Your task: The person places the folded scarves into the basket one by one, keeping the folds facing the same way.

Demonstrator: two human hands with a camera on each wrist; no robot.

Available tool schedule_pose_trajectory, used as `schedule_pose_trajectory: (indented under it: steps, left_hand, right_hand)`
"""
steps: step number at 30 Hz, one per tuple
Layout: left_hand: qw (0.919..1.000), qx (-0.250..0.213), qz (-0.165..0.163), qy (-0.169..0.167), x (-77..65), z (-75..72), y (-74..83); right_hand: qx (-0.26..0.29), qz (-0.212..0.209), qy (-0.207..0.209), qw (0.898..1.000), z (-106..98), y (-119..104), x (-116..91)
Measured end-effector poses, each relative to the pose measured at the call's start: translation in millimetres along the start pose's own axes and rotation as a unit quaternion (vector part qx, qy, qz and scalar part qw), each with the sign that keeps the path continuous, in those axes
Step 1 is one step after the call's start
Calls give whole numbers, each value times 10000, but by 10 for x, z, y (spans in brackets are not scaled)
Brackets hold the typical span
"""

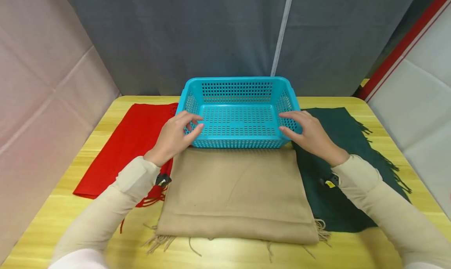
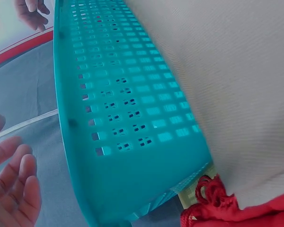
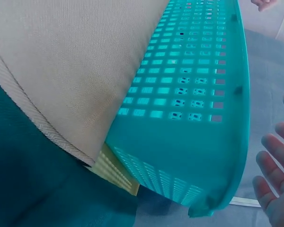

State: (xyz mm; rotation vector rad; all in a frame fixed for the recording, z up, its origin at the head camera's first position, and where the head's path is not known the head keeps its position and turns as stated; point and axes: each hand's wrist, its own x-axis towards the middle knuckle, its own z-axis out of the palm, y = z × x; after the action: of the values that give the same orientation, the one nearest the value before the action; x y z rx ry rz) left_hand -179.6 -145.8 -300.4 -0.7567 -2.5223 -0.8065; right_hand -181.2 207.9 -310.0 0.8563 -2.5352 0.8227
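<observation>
A turquoise plastic basket (image 1: 237, 143) with slotted walls stands at the back of the table, with nothing inside it. My left hand (image 1: 175, 135) hovers by its left end, fingers relaxed and parted from the thumb. At the opposite end my right hand (image 1: 309, 135) is held in a similar loose pose. Both wrist views show the left fingers (image 2: 19, 182) and right fingers (image 3: 277, 165) apart from the basket wall. In front of the basket lies a folded beige fringed scarf (image 1: 236, 190), its far edge right at the basket's near side.
A folded red scarf (image 1: 123, 143) lies on the left and a dark green fringed scarf (image 1: 338, 132) on the right, both partly under my arms. The wooden table (image 1: 225, 255) is bounded by a grey curtain (image 1: 183, 38) behind and pale panels (image 1: 46, 85) at the sides.
</observation>
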Motion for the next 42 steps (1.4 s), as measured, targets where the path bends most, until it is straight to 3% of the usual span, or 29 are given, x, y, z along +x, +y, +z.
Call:
schedule_pose_trajectory:
  steps: [14,19,29,37,42]
  left_hand:
    - [9988,391,-259,137,-286,-93,-74]
    - [9985,434,-139,292,-386,-81,-94]
    - [9940,695,603,595,-529,-20,-206]
    - [9951,503,600,602,-656,54,-261]
    - [9956,546,522,551,-718,85,-297]
  right_hand:
    - [229,19,387,9990,26,-21,-176]
    - [222,-17,459,9987,36,-9,-267]
    - [89,2,501,9987,37,26,-446]
    - [90,-30,784,9969,40,53,-529]
    - [91,49,730,9973,18,33,-571]
